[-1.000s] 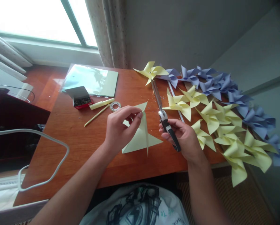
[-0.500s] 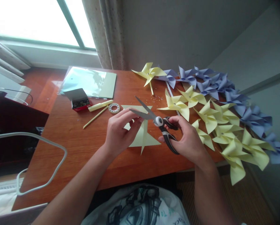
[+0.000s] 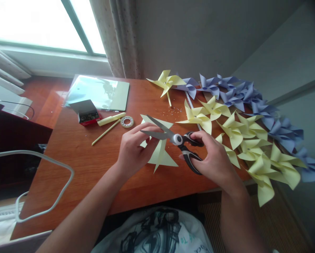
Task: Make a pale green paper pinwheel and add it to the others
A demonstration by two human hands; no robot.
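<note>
My right hand [image 3: 212, 154] grips the black-and-grey handles of a pair of scissors [image 3: 177, 139], whose blades are spread and point left. Pinched in my left hand [image 3: 139, 146] is a pale yellow sheet of paper [image 3: 164, 159] with cuts running in from its corners, so pointed flaps stand out. The blades pass over the fingertips of the left hand and hide part of the paper's middle. Whether a blade touches the paper, I cannot tell.
Yellow pinwheels [image 3: 248, 149] and purple pinwheels [image 3: 233, 98] crowd the right side of the wooden table [image 3: 94, 175]. At left lie a tape roll [image 3: 127, 122], a thin yellow stick [image 3: 106, 132], an open red box [image 3: 88, 116] and a plastic-covered paper stack [image 3: 94, 91]. A white cable [image 3: 68, 168] loops nearby.
The paper has turned a little in my left hand, its lower tip shifting left. The scissors' blades have moved slightly left and down over the fingers, still spread.
</note>
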